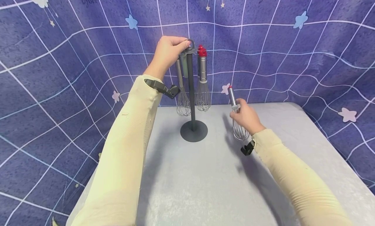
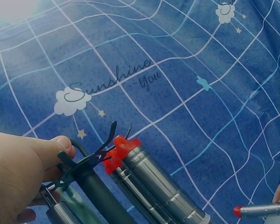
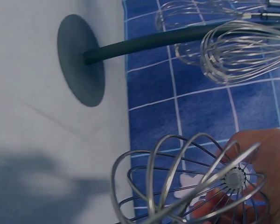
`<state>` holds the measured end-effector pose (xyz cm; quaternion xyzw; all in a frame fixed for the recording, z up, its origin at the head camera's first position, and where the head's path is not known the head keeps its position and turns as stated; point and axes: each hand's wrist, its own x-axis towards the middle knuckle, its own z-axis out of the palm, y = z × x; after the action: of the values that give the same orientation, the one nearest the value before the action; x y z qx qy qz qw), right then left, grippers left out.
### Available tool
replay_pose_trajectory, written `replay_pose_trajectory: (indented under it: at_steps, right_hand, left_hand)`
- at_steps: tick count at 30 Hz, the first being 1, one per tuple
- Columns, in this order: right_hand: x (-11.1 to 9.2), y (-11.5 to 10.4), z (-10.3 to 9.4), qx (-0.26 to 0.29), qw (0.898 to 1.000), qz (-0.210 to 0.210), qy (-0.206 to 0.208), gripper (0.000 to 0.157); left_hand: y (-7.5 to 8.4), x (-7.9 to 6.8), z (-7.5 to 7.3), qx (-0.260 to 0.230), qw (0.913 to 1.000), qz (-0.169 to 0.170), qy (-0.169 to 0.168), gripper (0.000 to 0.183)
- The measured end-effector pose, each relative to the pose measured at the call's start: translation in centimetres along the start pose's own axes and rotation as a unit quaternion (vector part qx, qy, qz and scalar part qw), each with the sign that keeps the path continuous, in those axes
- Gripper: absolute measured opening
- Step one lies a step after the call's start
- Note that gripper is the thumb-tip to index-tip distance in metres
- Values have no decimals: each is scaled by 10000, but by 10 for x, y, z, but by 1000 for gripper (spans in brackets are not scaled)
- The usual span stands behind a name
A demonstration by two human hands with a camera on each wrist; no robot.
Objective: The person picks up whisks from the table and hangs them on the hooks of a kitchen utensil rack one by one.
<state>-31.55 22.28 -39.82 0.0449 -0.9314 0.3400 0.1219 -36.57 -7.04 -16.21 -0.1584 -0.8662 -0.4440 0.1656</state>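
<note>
A dark utensil stand point(image 1: 190, 92) with a round base stands on the table. With thumb and fingers, my left hand point(image 1: 169, 53) pinches the loop at its top. From the hooks hang a whisk with a red end cap point(image 1: 203, 69) on the right and a plain metal-handled whisk point(image 1: 180, 69) on the left. The left wrist view shows a second red-capped handle point(image 2: 130, 184) beside the first. A pale green handle point(image 1: 185, 66) is mostly hidden behind the pole. To the right, my right hand point(image 1: 248, 117) grips another red-tipped whisk point(image 1: 232, 96) near the top of its wires, handle up.
A light grey table point(image 1: 187, 183) lies under the stand and both arms. Blue patterned cloth point(image 1: 263, 47) hangs close behind the stand and along both sides.
</note>
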Motion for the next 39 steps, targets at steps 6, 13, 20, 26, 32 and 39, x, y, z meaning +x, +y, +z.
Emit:
replay_pose_trajectory:
  at_steps: [6,13,20,26,32,39]
  right_hand:
    - [2,-14,-11,-50,9993,-190,303,69]
    - [0,-29,-22,93,9988,-267,408,68]
    - [-1,-38,-27,10,9977,-375,572,67]
    - [0,-43,-30,51,9963,-515,686,68]
    - [0,-45,-32,95,9961,-528,707,67]
    - [-1,-49,-35,196,9952,-598,751,67]
  left_hand:
    - [1,0,-1,27,10000,-55,-54,30]
    - [1,0,-3,-201,9989,-208,-376,30]
    - [2,-2,-8,-312,9956,-449,-757,26]
    - [3,-2,-11,-523,9921,-607,-964,25]
    - [3,-2,-12,-490,9917,-707,-953,24]
    - [3,-3,-13,-377,9928,-667,-916,25]
